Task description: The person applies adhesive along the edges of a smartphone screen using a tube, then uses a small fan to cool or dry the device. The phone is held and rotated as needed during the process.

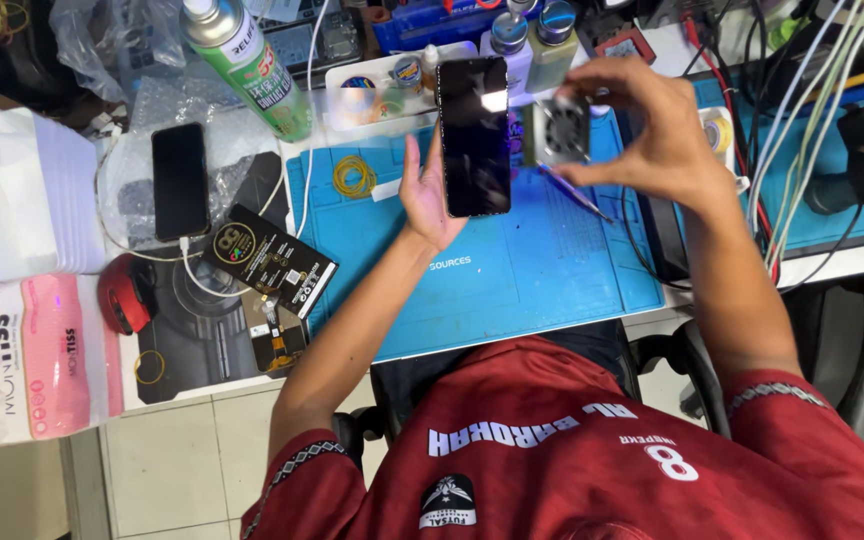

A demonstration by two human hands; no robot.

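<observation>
Red shirt (pixel 572 450) lowest; left hand (pixel 427 195) cradles a slick, fragile phone (pixel 473 135) by its edges, while right hand (pixel 642 125) pinches a small fan (pixel 558 131).

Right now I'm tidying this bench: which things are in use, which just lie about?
In use: phone in left hand; small fan in right hand.

Lying about: spray can, second phone, rubber bands, tissue pack.
</observation>
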